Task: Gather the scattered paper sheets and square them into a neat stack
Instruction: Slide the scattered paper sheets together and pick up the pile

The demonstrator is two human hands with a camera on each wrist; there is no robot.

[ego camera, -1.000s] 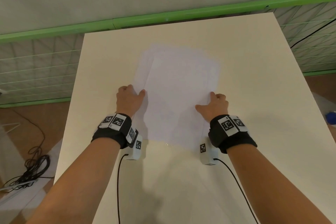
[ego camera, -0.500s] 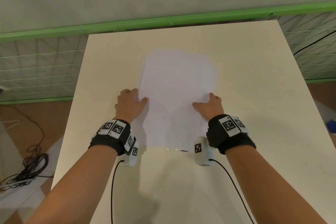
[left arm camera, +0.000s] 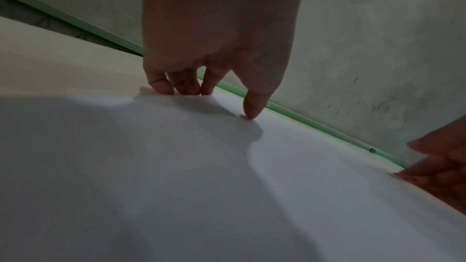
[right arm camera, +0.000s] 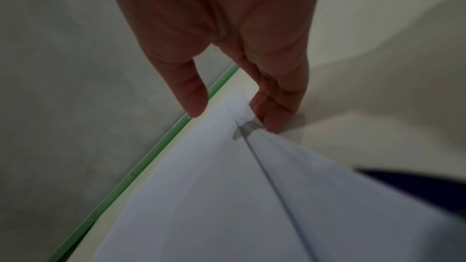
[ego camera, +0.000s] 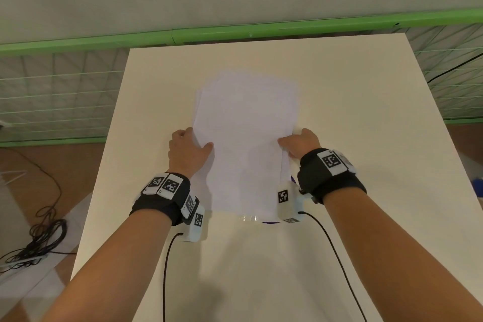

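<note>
A stack of white paper sheets (ego camera: 245, 138) lies lengthwise in the middle of the cream table (ego camera: 366, 138). My left hand (ego camera: 198, 138) grips its left long edge, thumb on top and fingers curled at the edge (left arm camera: 176, 85). My right hand (ego camera: 290, 138) pinches the right long edge, thumb (right arm camera: 191, 97) over the sheets and fingers (right arm camera: 277, 111) under them. That right edge is raised a little, and the lower sheets (right arm camera: 315, 176) stick out past the top one. The left edge also shows slightly offset sheets.
A dark purple patch (ego camera: 270, 222) peeks out under the stack's near right corner. A green rail (ego camera: 235, 31) and wire mesh (ego camera: 57, 97) run behind and left of the table. Cables (ego camera: 34, 238) lie on the floor at left. Bare tabletop surrounds the stack.
Both hands have pushed inward against the long edges. The fanned sheets have drawn together into a narrower stack, and its right edge has lifted off the table.
</note>
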